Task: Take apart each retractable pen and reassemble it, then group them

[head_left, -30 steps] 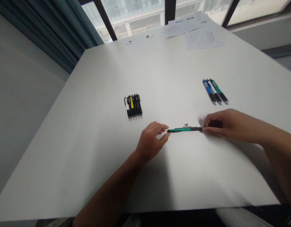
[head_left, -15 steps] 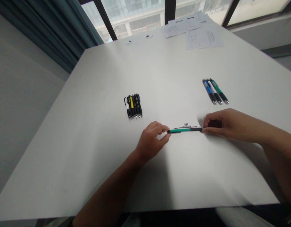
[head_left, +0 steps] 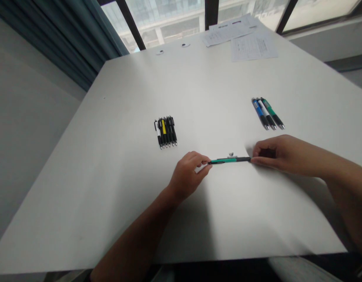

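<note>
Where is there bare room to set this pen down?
Bare table lies left of the black pens and between those pens and the papers. Crowded: at the pen, between left hand and right hand, by a small metal piece, and at the blue pens.

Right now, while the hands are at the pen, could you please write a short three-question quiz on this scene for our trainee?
1. True or false: the left hand and the right hand each touch one end of the green-and-black pen.
2. Multiple choice: which bright colour stands out in the row of mostly black pens? A yellow, B red, C blue.
3. Count: how many pens lie side by side in the group of pens beyond the right hand?

Key: 1 true; 2 A; 3 three.
</note>
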Motion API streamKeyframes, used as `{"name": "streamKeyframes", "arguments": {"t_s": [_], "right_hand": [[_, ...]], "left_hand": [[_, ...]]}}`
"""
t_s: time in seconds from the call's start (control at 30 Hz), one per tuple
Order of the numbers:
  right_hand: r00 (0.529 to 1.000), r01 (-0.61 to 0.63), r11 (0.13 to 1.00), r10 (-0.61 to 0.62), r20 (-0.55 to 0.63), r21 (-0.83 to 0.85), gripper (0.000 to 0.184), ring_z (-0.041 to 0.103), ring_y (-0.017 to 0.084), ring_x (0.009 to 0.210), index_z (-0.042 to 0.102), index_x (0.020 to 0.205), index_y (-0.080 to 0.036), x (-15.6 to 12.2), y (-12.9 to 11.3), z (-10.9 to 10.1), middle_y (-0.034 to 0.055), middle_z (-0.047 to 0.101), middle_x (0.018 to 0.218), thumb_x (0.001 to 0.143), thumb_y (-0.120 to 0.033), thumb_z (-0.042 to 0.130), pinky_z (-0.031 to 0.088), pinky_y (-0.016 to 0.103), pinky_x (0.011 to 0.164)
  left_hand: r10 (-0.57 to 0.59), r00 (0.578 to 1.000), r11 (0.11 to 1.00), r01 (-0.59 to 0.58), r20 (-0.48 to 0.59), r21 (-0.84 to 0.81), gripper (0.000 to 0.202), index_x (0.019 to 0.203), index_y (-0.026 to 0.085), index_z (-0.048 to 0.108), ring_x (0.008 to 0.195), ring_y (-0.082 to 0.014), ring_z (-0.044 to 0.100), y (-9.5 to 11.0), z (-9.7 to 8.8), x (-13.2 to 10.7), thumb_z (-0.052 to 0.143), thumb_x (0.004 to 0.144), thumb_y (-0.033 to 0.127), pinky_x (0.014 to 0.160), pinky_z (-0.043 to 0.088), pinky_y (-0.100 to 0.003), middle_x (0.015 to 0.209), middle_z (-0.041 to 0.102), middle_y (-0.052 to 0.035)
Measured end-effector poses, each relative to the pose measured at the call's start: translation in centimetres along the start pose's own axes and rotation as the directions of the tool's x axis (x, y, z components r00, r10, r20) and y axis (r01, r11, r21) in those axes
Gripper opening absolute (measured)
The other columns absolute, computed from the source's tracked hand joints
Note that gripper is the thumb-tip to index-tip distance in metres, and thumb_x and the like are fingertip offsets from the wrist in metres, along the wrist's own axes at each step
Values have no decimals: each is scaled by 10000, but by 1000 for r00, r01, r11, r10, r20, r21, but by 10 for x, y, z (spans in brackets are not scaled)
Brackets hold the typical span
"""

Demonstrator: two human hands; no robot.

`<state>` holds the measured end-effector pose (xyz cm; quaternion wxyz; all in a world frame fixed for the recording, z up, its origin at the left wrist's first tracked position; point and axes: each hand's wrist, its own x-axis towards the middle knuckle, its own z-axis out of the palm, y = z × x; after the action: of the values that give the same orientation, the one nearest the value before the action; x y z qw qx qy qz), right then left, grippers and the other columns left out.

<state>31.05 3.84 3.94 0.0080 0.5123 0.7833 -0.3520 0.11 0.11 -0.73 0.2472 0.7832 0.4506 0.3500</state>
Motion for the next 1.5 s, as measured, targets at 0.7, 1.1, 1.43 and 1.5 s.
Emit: {"name": "streamKeyframes", "arguments": {"t_s": [0.7,1.1,1.43,1.5], "right_hand": [[1000,14,999,-15,10,49,340,487,164,571,740,858,-177,-1,-4,-1,42,639,642,915,-492,623,358,319,566],[978,199,868,-145,-150,456,342,541,173,646,657,777,-228,-13,-20,1,17,617,703,881,-542,743,425,305,600],[952,199,977,-176,-251,73,286,566,186,616,745,917,-220,-1,-7,8,50,666,736,881,-504,742,415,343,627],[949,199,979,-202,-242,-36,267,584,196,656,749,952,-206,4,-1,8,77,687,797,933,-464,684,421,359,671]], "left_hand": [[4,1000,1000,-4,29,-24,84,960,180,763,855,-173,661,1,1,-1,707,905,150,777,535,-306,889,711,-51],[-96,908,807,311,408,-502,371,1194,123,690,693,-105,632,27,1,-7,744,833,187,686,538,-232,857,718,-38],[-187,772,438,619,607,-652,341,1036,114,703,644,-140,706,31,2,-5,832,831,355,570,550,-223,814,728,-64],[-210,760,424,638,615,-643,374,1025,115,692,627,-151,714,28,1,-5,852,813,378,553,556,-227,779,727,-55]]}}
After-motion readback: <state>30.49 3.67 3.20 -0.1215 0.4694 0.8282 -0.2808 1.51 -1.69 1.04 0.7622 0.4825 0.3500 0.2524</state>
